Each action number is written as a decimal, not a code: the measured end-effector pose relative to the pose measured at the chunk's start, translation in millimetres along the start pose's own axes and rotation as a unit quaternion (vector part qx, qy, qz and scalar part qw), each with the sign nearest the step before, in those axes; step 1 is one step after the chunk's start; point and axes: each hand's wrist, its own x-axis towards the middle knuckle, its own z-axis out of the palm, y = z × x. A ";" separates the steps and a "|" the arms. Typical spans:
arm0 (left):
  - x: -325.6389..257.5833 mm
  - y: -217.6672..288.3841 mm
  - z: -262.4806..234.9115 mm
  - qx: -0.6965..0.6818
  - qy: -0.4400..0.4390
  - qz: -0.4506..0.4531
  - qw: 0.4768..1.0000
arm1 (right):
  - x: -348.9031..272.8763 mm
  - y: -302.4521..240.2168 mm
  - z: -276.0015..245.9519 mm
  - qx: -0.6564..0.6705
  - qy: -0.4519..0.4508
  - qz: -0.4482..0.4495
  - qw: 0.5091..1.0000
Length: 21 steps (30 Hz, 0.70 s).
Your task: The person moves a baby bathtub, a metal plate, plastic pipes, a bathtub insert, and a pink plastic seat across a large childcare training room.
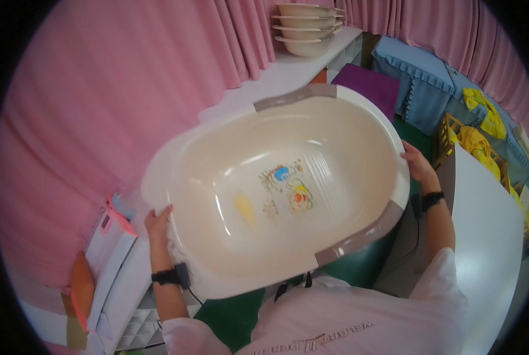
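A large cream baby bathtub (347, 148) with grey-brown grip strips on its rim is held up in front of me, its hollow facing me. Cartoon animal pictures decorate its floor. My left hand (158, 223) grips the rim at the left end, thumb over the edge and the other fingers partly hidden behind it. At the right end, my right hand (417, 163) is closed on the rim, with most fingers out of sight behind it. Both wrists wear black bands.
Several similar cream tubs (305, 29) are stacked on a white counter (264, 80) before pink curtains (128, 77). A white table (483, 207) stands right, beside a basket with yellow cloth (476, 145). Behind are a purple panel (368, 86) and blue-draped furniture (415, 77).
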 end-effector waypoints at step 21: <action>469.9 -26.5 265.2 -0.108 -0.126 -0.048 0.985 | 589.4 20.2 35.1 -0.178 0.111 0.190 0.959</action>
